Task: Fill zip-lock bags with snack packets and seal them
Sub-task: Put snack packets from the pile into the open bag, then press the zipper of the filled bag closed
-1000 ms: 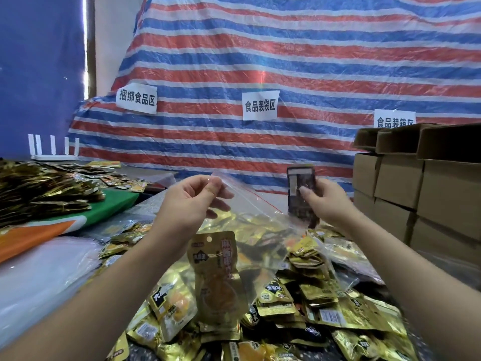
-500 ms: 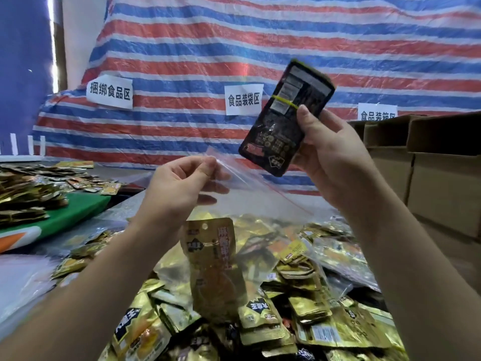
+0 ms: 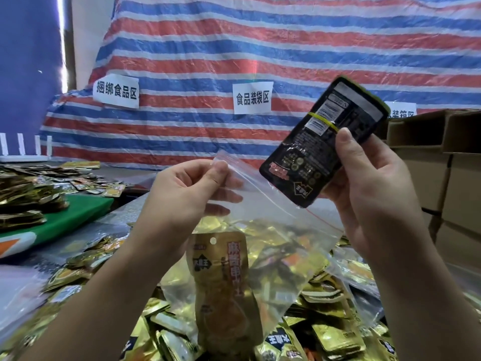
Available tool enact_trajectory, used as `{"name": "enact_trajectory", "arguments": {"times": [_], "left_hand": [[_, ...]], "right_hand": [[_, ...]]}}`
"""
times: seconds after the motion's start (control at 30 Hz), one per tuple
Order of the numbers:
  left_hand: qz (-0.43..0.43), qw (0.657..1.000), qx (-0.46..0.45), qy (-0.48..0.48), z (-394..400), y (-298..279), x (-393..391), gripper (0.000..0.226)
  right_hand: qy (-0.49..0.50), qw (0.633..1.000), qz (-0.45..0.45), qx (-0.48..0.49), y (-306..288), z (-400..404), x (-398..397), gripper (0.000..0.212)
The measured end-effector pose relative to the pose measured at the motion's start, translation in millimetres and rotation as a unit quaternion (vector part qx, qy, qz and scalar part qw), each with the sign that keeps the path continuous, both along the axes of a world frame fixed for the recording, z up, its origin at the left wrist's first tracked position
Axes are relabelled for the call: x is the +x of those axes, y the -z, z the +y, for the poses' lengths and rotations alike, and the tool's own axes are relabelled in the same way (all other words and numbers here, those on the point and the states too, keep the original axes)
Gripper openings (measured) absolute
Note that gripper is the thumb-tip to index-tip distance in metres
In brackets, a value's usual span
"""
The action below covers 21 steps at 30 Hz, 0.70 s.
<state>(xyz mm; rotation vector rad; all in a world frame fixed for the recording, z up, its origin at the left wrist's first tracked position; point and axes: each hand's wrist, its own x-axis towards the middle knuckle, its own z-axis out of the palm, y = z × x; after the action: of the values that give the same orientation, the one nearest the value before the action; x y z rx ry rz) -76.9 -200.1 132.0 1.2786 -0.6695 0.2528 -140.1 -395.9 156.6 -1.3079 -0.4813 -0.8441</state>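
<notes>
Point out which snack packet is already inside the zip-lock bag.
The gold packet hanging inside the clear zip-lock bag; the black banded bundle is outside, in the right hand.

A red, white and blue striped tarp [image 3: 260, 48] fills the upper frame as a backdrop, with white paper signs [image 3: 252, 98] bearing Chinese characters taped across it. A dark blue wall [image 3: 28, 74] occupies the upper left, split by a bright strip of light [image 3: 61, 40]. Brown cardboard boxes [image 3: 442, 165] stack at the right edge.
</notes>
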Motion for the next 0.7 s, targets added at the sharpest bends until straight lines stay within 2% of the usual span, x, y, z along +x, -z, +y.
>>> {"name": "enact_trajectory", "arguments": {"times": [0.2, 0.33, 0.5, 0.57, 0.7], "left_hand": [[0.012, 1.000, -0.004, -0.002, 3, 1, -3, 0.025], [0.009, 1.000, 0.004, -0.011, 6, 3, -5, 0.021], [-0.001, 1.000, 0.017, -0.009, 5, 5, -4, 0.025], [0.004, 1.000, 0.015, -0.024, 5, 7, 0, 0.025], [0.012, 0.999, 0.013, -0.034, 4, 8, 5, 0.027]], "right_hand": [[0.062, 0.993, -0.025, -0.102, 2, 2, -6, 0.027], [0.011, 0.988, -0.051, -0.146, 2, 4, -9, 0.025], [-0.026, 0.962, -0.028, -0.272, 8, 12, -8, 0.028], [-0.053, 0.964, -0.012, -0.259, 10, 14, -7, 0.031], [-0.107, 0.980, 0.027, -0.163, 7, 16, -7, 0.034]]}}
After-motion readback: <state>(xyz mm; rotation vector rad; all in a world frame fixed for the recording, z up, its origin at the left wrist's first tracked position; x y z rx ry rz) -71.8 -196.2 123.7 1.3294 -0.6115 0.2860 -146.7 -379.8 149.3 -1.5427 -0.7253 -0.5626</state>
